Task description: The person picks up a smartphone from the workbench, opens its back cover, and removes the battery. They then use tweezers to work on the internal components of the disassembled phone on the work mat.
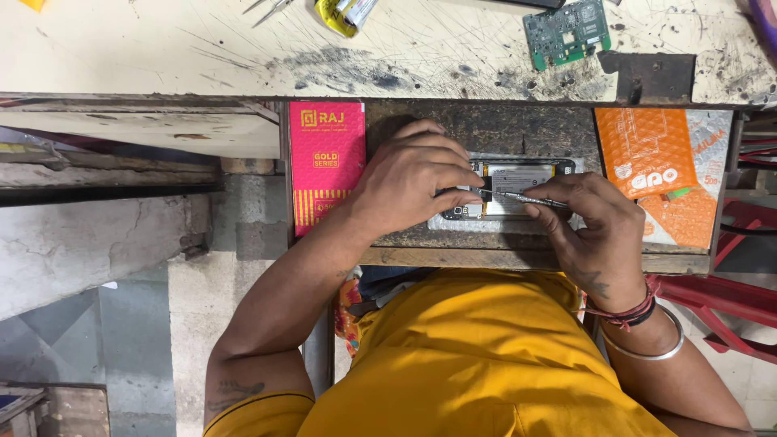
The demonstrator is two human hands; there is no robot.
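Counted: one opened phone (506, 190), back cover off, flat on a pull-out wooden shelf (486, 129) below the scratched bench top (162, 48); one thin metal tool (530, 198); one green circuit board (566, 32) on the bench top, well apart from the phone; one pink box (327, 166) just left of the phone; two orange padded packets (660, 174) to its right.

Left hand (409, 182): fingers curled, pressed on the phone's left end, steadying it.

Right hand (595, 226): fingers closed, pinching the tool, tip resting on the phone's interior near the battery.
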